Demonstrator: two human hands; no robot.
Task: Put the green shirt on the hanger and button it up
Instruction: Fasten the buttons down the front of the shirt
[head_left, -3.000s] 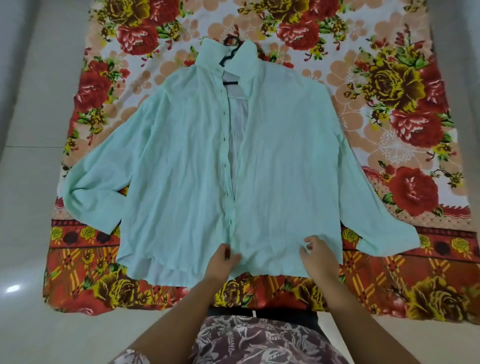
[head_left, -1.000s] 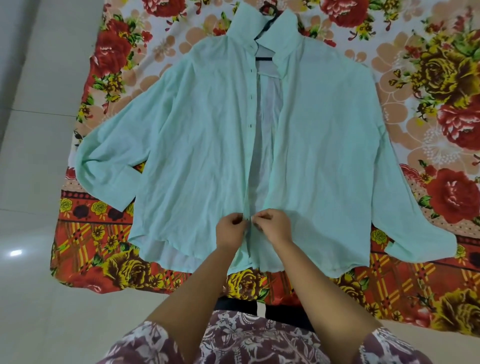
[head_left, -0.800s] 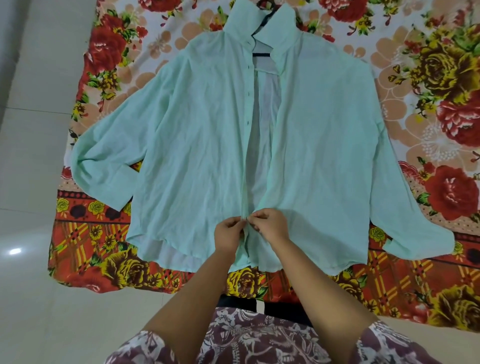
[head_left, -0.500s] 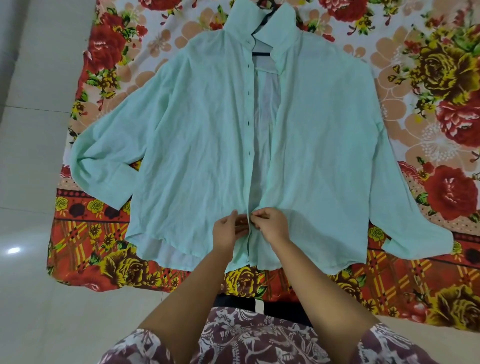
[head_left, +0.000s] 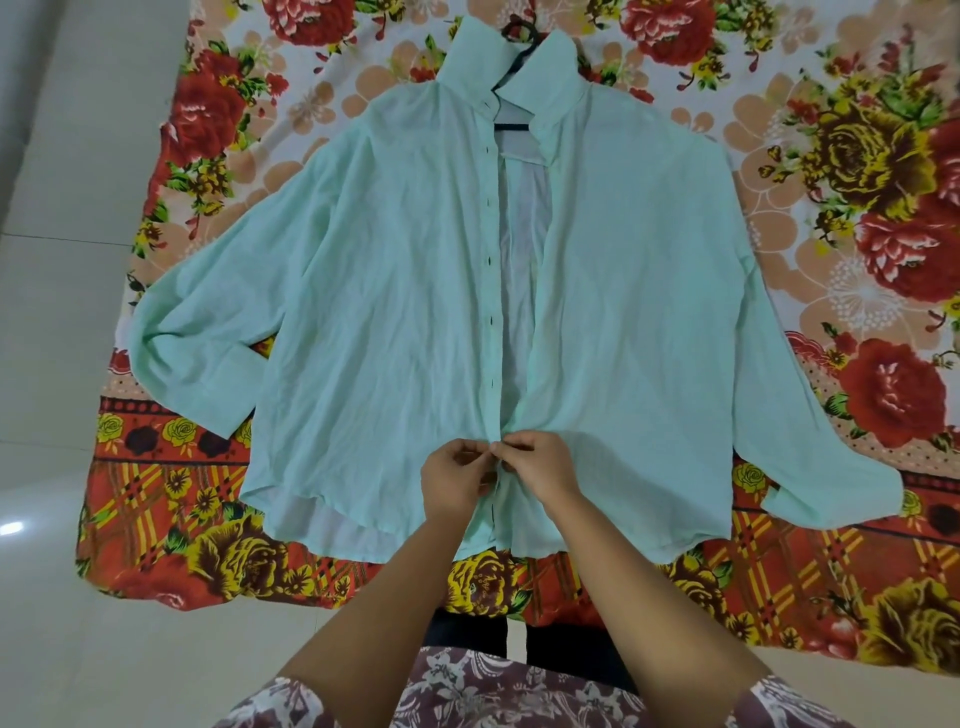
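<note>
The pale green shirt (head_left: 395, 291) lies spread flat, front up, sleeves out to both sides. A black hanger (head_left: 511, 124) sits inside it; its hook pokes out above the collar. The front stands apart from the collar down to the lower part. My left hand (head_left: 454, 480) pinches the left placket near the hem. My right hand (head_left: 537, 467) pinches the right front edge against it. Fingertips of both hands meet at one spot on the placket; the button there is hidden.
The shirt rests on a floral sheet (head_left: 883, 208) in red, yellow and orange, spread on a pale tiled floor (head_left: 57, 260). My patterned clothing (head_left: 467, 691) fills the bottom of the view.
Three seconds ago my hands held the hem apart. They have since come together on the lower placket and stayed there, fingers working slightly. The shirt itself has barely shifted.
</note>
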